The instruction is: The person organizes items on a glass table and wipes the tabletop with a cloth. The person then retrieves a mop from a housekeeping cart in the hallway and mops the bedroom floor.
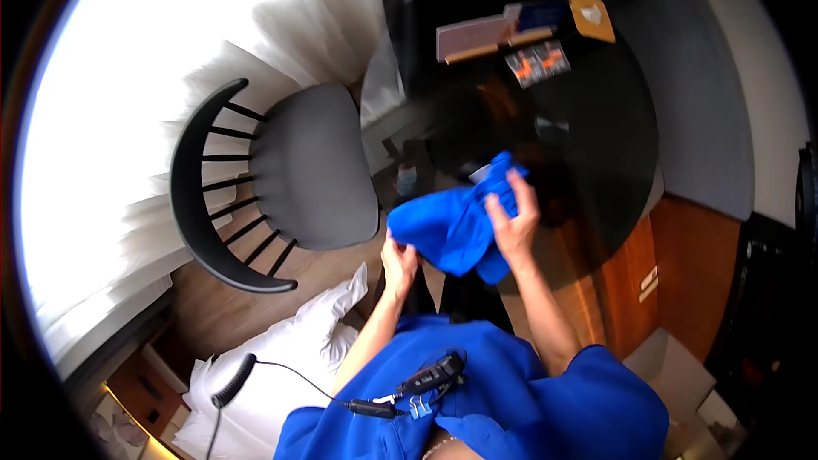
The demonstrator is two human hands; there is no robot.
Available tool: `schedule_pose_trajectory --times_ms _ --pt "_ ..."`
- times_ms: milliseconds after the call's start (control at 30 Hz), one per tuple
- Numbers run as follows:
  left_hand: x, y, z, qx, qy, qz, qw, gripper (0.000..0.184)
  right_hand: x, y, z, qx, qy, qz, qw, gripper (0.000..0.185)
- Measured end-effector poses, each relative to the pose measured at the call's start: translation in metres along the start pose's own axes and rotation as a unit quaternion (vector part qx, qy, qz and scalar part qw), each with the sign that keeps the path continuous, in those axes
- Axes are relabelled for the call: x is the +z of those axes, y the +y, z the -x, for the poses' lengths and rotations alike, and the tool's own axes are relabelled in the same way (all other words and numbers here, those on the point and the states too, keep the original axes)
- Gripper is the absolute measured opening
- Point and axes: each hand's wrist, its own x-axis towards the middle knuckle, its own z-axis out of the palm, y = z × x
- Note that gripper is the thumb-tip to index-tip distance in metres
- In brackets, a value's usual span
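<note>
A crumpled bright blue cloth is held up in front of my body, before the edge of the dark round table. Its folds hide its full shape, so I cannot tell whether it is a garment. My left hand pinches the lower left end of the cloth, fingers closed on its edge. At the upper right end, my right hand grips the bunched fabric between thumb and fingers. A small pale patch shows beside the cloth's upper end, too blurred to name.
The glossy round table carries stand-up cards, an orange-and-grey printed card and a tan tissue box. A grey chair stands to the left by white curtains. White pillows lie at lower left.
</note>
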Motion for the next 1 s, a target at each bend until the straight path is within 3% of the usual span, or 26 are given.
schedule_pose_trajectory --times_ms 33,100,133,167,233,267,333,367,400,433,467,500,533,567,633,700,733,767,800,833,967,1000 --pt "-0.002 0.003 0.0 -0.026 -0.016 -0.023 0.999 0.013 -0.015 0.007 0.0 0.014 0.057 0.018 0.998 0.05" --pt "-0.006 0.003 0.0 0.004 -0.032 -0.065 0.997 0.024 -0.029 0.009 0.023 0.016 0.054 0.115 0.992 0.054" --pt "-0.007 0.007 0.003 0.0 -0.046 -0.084 0.995 0.027 -0.026 0.016 0.047 -0.02 -0.068 0.195 0.978 0.06" --pt "-0.008 0.013 0.002 0.002 -0.059 -0.102 0.993 0.029 -0.025 0.018 0.076 -0.124 -0.115 0.217 0.961 0.065" --pt "-0.022 -0.003 -0.007 0.031 -0.095 -0.138 0.985 0.028 -0.041 0.027 0.128 -0.168 -0.146 0.214 0.951 0.066" --pt "-0.031 0.007 -0.004 -0.044 -0.142 -0.132 0.98 0.026 -0.057 0.051 0.148 -0.098 -0.087 0.222 0.966 0.063" --pt "-0.048 0.011 0.009 -0.043 -0.151 -0.12 0.98 0.025 -0.118 0.09 0.173 0.086 0.046 0.257 0.961 0.063" --pt "-0.06 0.003 0.015 -0.042 -0.152 -0.132 0.979 0.025 -0.151 0.122 0.191 0.124 0.138 0.273 0.944 0.065" --pt "-0.073 -0.011 0.023 -0.031 -0.156 -0.201 0.967 0.024 -0.192 0.136 0.212 0.22 0.156 0.286 0.919 0.068" --pt "-0.086 -0.033 0.03 -0.027 -0.178 -0.261 0.948 0.021 -0.228 0.16 0.239 0.324 0.167 0.354 0.861 0.077" --pt "-0.095 -0.048 0.043 -0.012 -0.206 -0.326 0.923 0.02 -0.254 0.183 0.27 0.358 0.232 0.382 0.82 0.088" --pt "-0.102 -0.06 0.056 0.003 -0.228 -0.389 0.893 0.018 -0.276 0.202 0.302 0.324 0.293 0.313 0.843 0.092" --pt "-0.104 -0.068 0.074 -0.01 -0.235 -0.412 0.88 0.017 -0.276 0.175 0.311 0.389 0.352 0.257 0.811 0.092" --pt "-0.103 -0.077 0.088 -0.022 -0.243 -0.436 0.866 0.017 -0.28 0.2 0.344 0.362 0.389 0.25 0.809 0.091" --pt "-0.093 -0.09 0.102 0.0 -0.262 -0.478 0.838 0.016 -0.269 0.222 0.4 0.384 0.342 0.329 0.793 0.09" --pt "-0.074 -0.112 0.112 0.016 -0.229 -0.423 0.877 0.016 -0.239 0.244 0.449 0.454 0.266 0.176 0.832 0.085" --pt "-0.063 -0.119 0.125 0.033 -0.229 -0.432 0.872 0.016 -0.211 0.251 0.474 0.457 0.258 0.23 0.82 0.077" --pt "-0.053 -0.126 0.139 0.052 -0.227 -0.444 0.866 0.017 -0.2 0.255 0.491 0.515 0.139 0.205 0.82 0.063" --pt "-0.043 -0.137 0.156 0.081 -0.232 -0.497 0.832 0.017 -0.185 0.247 0.508 0.505 0.093 0.219 0.83 0.058" --pt "-0.027 -0.142 0.173 0.036 -0.231 -0.56 0.795 0.017 -0.17 0.233 0.519 0.492 0.05 0.23 0.838 0.055" --pt "0.021 -0.189 0.228 0.12 -0.392 -0.572 0.711 0.016 -0.175 0.206 0.573 0.424 0.114 0.174 0.881 0.047" --pt "0.035 -0.193 0.239 0.133 -0.413 -0.548 0.715 0.015 -0.19 0.202 0.582 0.418 0.128 0.146 0.887 0.047"
